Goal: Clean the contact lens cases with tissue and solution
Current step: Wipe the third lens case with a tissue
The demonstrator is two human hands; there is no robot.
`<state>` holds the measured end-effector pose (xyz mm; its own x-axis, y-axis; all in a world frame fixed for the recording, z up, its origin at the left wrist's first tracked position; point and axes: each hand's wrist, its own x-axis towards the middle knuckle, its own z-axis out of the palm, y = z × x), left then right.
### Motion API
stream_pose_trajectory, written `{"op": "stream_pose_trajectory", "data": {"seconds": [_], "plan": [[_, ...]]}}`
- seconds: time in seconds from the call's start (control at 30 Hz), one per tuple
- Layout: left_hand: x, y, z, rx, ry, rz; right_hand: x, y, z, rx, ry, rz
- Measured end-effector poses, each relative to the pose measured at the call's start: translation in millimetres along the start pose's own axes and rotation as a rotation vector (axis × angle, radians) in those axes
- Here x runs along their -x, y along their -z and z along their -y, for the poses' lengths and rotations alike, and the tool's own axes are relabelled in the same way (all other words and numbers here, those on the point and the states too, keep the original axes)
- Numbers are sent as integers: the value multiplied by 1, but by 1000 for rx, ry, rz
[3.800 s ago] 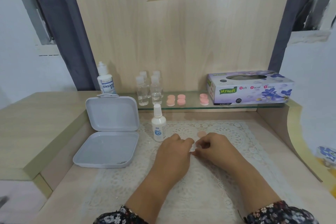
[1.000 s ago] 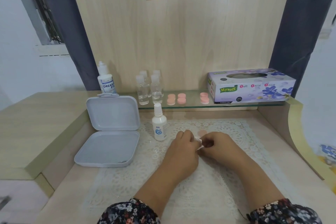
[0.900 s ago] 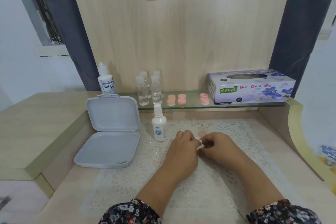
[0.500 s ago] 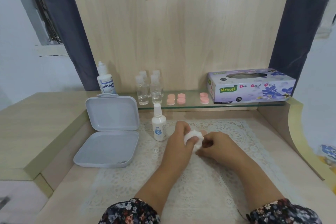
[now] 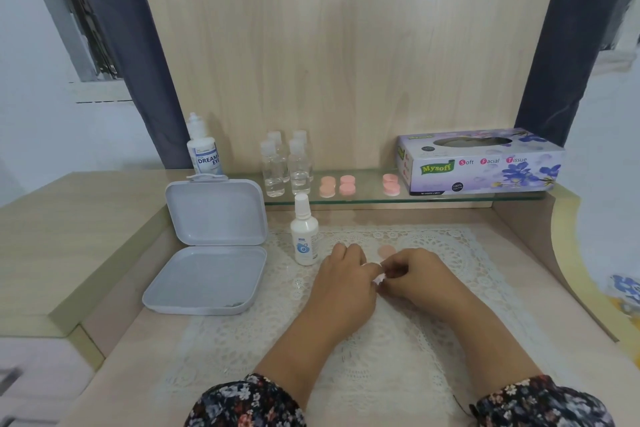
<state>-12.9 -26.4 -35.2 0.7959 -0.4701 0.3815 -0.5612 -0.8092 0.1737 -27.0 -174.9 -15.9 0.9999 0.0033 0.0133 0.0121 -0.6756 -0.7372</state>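
Observation:
My left hand [image 5: 341, 282] and my right hand [image 5: 420, 276] meet fingertip to fingertip over the lace mat [image 5: 450, 253]. Both pinch a small wad of white tissue [image 5: 379, 278]; only a sliver of it shows, and whatever it wraps is hidden. A single pink lens case cap [image 5: 386, 251] lies on the mat just beyond my right fingers. A white solution spray bottle [image 5: 304, 236] stands upright left of my left hand. Several pink lens cases [image 5: 337, 185] sit on the glass shelf [image 5: 450, 199], with another pink pair [image 5: 391, 184] to their right.
An open grey plastic box [image 5: 207, 263] lies at the left of the mat. On the shelf stand several clear small bottles [image 5: 287, 166] and a purple tissue box [image 5: 481, 163]. A larger white solution bottle [image 5: 204, 149] stands behind the grey box. Raised wooden ledges flank both sides.
Half a second ago the tissue wad showed plainly at my left fingertips, raised a little. Both hands have since lowered and closed around it, so only a sliver shows.

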Motion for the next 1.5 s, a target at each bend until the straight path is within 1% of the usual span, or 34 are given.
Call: {"op": "stream_pose_trajectory", "data": {"seconds": [0.07,0.13,0.2,0.27,0.3,0.37,0.43,0.53,0.63,0.77,0.8,0.83,0.93,1.0,1.07,1.1,1.13,1.17,1.2,1.23,1.27,1.3,1.33,1.37,1.47,1.5], "plan": [[-2,-1,1,34,36,19,-1,-1,-1,0,5,-7],[-4,-4,3,126,86,4,-1,-1,-1,-22,1,-8],[-6,-5,4,279,167,-102,-2,-1,-1,-18,-2,-3],[-6,-2,4,424,251,-281,-2,0,-2,5,-10,3],[-5,-1,5,446,258,-355,-3,0,-2,8,-17,2],[-1,-1,9,412,192,-406,-4,0,-3,7,-24,2],[2,-3,8,380,92,-359,-4,0,-3,14,-22,-1],[3,-3,1,331,56,-226,-3,-1,-2,10,-12,-1],[4,-5,-1,211,-38,-192,-2,0,-2,-22,-13,19],[6,-5,-3,66,-169,-234,-2,0,-2,-4,-7,15],[6,-5,-5,49,-174,-231,-2,0,-2,3,-9,13],[7,-5,-7,50,-159,-216,-2,0,-1,6,-13,13],[5,-5,-8,108,-9,-160,-2,0,0,-3,-15,4],[2,-7,-8,142,53,-115,-1,-1,0,-12,-8,-4],[-1,-8,-8,215,98,-101,-1,-1,0,-23,-2,-9],[-3,-8,-8,294,130,-98,-1,-1,-1,-25,-1,-10],[-4,-8,-7,406,174,-105,-1,-2,-1,-20,0,-10],[-5,-7,-6,535,221,-145,-2,-2,-2,-6,-1,-11],[-5,-4,-5,673,290,-208,-3,-1,-2,7,-2,-11],[-4,-1,-1,739,338,-312,-4,-1,-2,10,-3,-10],[-3,0,3,736,344,-406,-4,-1,-2,5,-5,-9],[-1,0,7,678,308,-460,-5,-2,-3,0,-8,-6],[1,0,9,620,252,-466,-5,-2,-3,-1,-8,-7],[3,0,8,554,189,-421,-6,-2,-4,-1,-8,-6],[8,-6,2,320,32,-208,-6,-2,-5,-29,-1,11],[9,-8,1,233,0,-178,-6,-2,-5,-33,-8,15]]}}
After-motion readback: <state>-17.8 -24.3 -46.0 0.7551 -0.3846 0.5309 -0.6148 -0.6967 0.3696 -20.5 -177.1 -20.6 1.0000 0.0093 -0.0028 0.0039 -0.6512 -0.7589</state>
